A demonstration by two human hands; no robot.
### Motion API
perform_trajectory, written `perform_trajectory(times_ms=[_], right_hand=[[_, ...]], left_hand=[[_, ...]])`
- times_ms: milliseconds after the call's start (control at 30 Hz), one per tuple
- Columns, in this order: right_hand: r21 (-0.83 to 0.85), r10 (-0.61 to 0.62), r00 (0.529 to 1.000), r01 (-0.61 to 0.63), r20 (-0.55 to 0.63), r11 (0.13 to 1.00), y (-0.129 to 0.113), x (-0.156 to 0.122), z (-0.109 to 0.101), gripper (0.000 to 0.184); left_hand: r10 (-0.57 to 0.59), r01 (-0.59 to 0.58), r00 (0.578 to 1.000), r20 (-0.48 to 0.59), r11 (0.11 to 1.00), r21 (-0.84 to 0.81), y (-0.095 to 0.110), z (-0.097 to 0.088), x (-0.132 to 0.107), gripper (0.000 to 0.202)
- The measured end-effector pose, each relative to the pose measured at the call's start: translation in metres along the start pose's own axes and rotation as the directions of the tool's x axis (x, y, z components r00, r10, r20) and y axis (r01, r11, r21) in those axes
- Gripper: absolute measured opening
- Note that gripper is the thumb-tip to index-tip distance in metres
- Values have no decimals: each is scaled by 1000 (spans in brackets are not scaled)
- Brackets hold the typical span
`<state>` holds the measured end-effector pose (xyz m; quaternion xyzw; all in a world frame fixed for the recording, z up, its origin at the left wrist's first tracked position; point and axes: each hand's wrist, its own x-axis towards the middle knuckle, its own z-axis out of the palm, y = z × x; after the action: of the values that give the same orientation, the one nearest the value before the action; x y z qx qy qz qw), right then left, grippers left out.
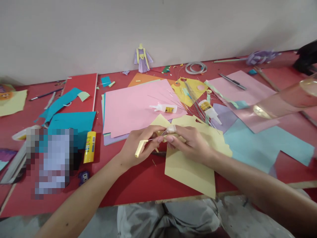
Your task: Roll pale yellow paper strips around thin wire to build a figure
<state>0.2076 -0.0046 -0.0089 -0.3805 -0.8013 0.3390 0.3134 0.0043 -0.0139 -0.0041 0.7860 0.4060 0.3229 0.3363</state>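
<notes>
My left hand point(138, 142) is closed in a pinch on a thin wire. At the wire's near end sits a small rolled pale yellow paper piece point(141, 148). My right hand point(192, 140) meets it fingertip to fingertip, thumb and index pinched on a bit of pale yellow paper at the wire's other end, partly hidden by the fingers. A whitish wrap point(170, 129) goes round one right finger. Under the right hand lies a cut pale yellow sheet point(190, 172), reaching over the table's front edge.
Pink sheets point(131, 105) lie behind my hands with a small glue bottle point(167, 108) on top. Another glue bottle point(209, 110) rests by loose wires point(195, 99). A glue stick point(89, 147) stands left. A paper doll point(142, 59) leans on the wall; a clear tube point(284, 99) juts in right.
</notes>
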Motion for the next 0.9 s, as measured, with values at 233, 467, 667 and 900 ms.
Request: perform_trajectory(times_ms=[233,467,667,900], right_hand=[[291,118,992,-127,48,948,-5,2,2,16],[517,191,972,-236,140,823,-5,0,0,28],[537,231,959,-283,163,794,-6,-1,-7,56],[491,214,950,-301,227,817,-12,0,-6,68]], left_hand=[[-90,91,996,14,992,-86,2,0,1,27],[-180,167,984,-15,936,-309,0,-1,3,30],[-219,210,975,24,890,-404,-1,-2,10,36],[-229,192,971,-66,917,-349,0,1,11,37]])
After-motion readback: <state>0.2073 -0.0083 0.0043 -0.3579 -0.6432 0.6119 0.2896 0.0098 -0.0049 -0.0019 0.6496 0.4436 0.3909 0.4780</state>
